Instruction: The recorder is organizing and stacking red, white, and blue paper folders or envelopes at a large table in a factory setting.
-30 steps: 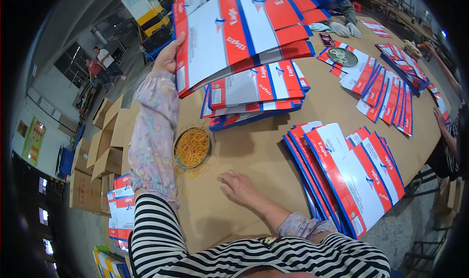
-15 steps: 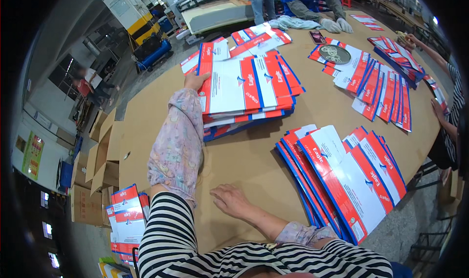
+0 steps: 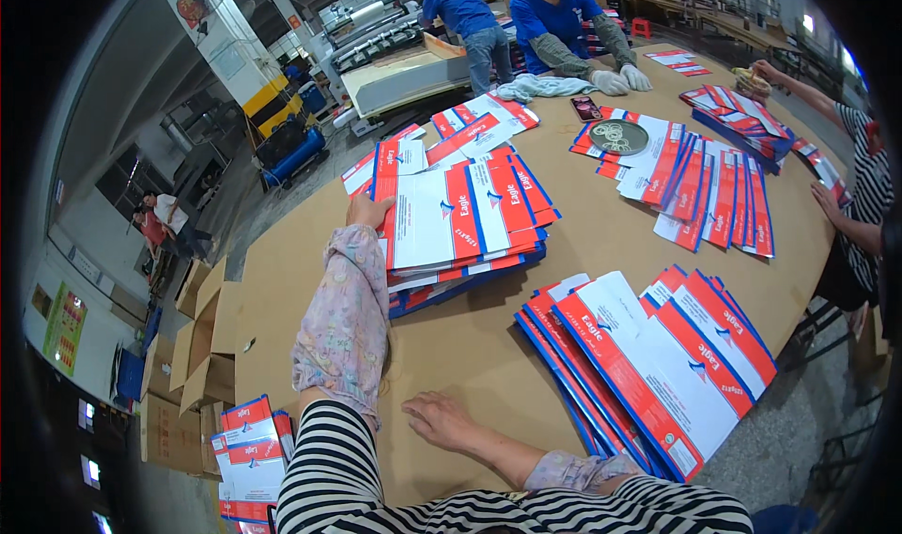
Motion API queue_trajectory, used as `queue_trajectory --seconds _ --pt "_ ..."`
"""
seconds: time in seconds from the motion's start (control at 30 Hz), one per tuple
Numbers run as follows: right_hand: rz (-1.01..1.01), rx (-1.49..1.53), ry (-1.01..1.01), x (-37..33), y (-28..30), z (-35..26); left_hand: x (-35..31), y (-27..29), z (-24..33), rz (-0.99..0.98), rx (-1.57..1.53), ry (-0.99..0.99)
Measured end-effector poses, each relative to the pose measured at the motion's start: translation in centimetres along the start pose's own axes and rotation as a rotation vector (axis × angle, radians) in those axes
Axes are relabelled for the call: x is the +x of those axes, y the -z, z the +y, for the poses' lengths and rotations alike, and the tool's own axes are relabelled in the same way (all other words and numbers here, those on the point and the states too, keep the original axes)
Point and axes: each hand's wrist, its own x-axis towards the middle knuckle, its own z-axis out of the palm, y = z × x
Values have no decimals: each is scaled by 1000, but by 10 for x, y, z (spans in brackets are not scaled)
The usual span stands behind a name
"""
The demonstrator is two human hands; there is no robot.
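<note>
My left hand, its arm stretched forward in a flowered sleeve cover, grips the left edge of a stack of flat printed cartons. These are white, red and blue and lie in a fanned pile on the table. Some of that hand's fingers are hidden by the cartons. My right hand rests palm down on the brown tabletop close to my body, fingers loosely spread, holding nothing. Just right of it lies a second fanned stack of the same cartons.
More carton piles lie at the right, with a round dish of rubber bands on top. A phone and a cloth sit farther back. A gloved co-worker stands across; another's arm reaches in. Open boxes stand left.
My view has tilted up slightly, so the scene sits lower and more of the co-workers shows. Both hands keep their places on the carton stack and the table.
</note>
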Motion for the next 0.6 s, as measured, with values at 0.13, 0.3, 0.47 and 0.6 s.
queue_trajectory --seconds 0.13,0.3,0.47,0.6 --pt "10 -26 2 0 1 2 1 -6 2 -24 -26 13" --pt "-2 -26 -13 2 -2 -3 16 -3 -16 -67 -52 30" --pt "-27 -14 -36 2 -1 -1 7 -14 -11 -24 -48 61" --pt "20 -16 14 2 0 0 -6 -11 -4 21 2 16"
